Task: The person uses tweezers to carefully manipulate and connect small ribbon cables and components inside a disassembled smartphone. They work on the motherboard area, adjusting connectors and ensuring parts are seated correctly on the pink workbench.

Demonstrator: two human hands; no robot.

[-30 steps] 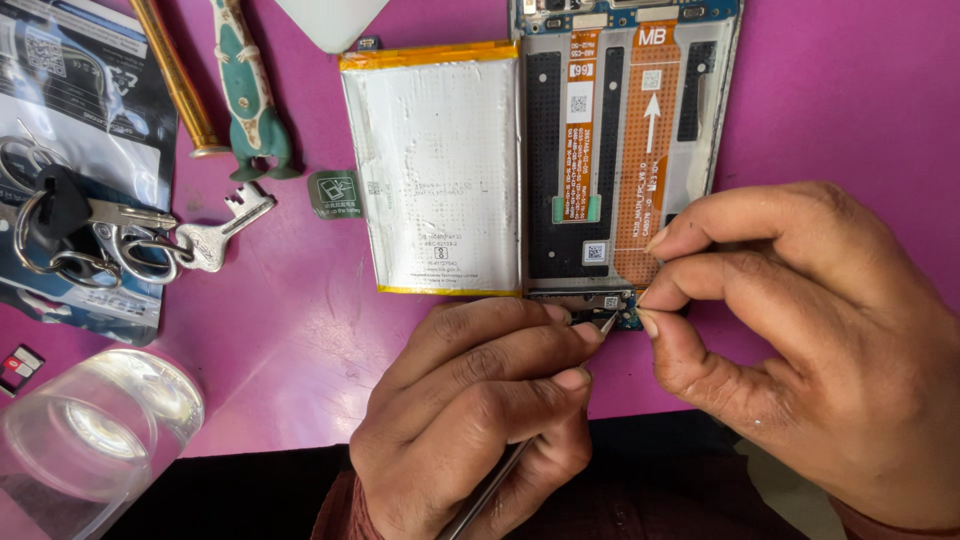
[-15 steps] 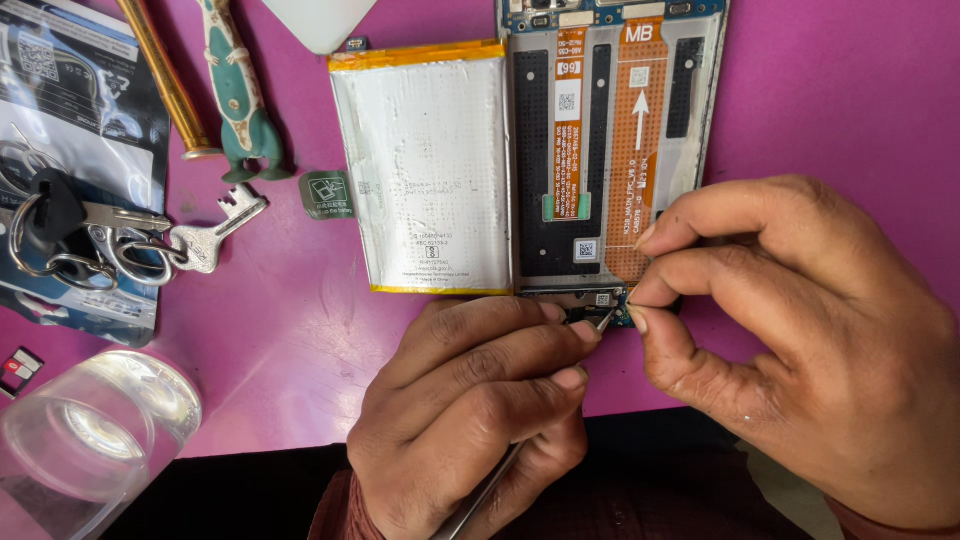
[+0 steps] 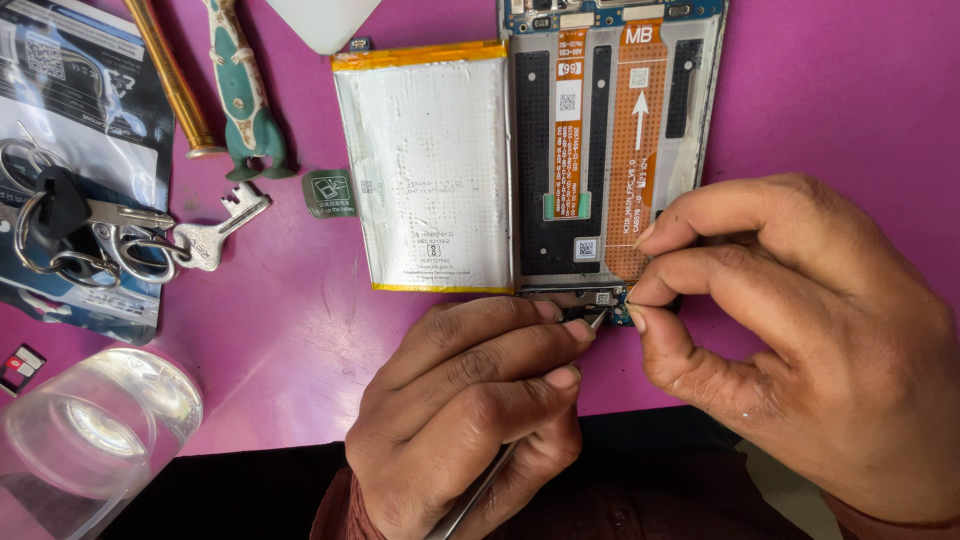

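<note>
Nearest the camera, the left hand (image 3: pixel 470 415) grips thin metal tweezers (image 3: pixel 480 490) whose tip sits at the small board (image 3: pixel 600 303) on the bottom edge of the opened phone (image 3: pixel 610 150), just as it did a second ago. The right hand (image 3: pixel 800 340) stays pinched narrow on that same edge, so the work remains at one spot. Farther off on the purple table (image 3: pixel 830 90), the lifted battery (image 3: pixel 435 170) and the keys (image 3: pixel 130 235) have only shifted slightly in view.
</note>
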